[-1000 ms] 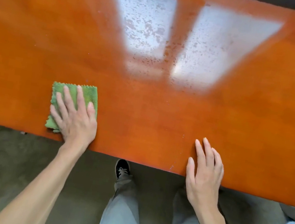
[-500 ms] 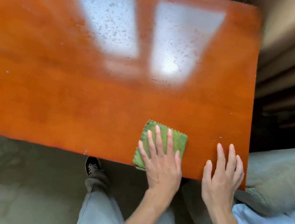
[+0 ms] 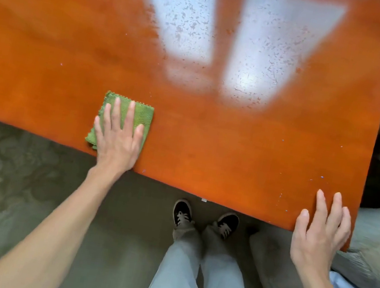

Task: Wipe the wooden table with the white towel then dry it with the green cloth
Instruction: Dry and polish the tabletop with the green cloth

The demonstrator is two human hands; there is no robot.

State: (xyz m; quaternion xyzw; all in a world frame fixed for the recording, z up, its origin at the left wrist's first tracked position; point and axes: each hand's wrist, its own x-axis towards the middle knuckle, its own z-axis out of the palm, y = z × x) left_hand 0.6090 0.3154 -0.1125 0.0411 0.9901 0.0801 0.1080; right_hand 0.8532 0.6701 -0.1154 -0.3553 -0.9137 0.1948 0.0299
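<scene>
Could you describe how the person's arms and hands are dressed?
Both forearms are bare, with no sleeves in view. The left hand and right hand wear no gloves, and no rings, watch or bracelet show. Lower down are pale grey trousers and dark shoes.

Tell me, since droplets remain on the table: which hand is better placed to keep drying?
Left. The left hand lies flat on the green cloth; the right hand holds nothing, resting at the wooden table corner.

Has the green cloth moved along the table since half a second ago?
Yes. The green cloth slid left along the table's near edge, away from the right hand at the corner.
</scene>
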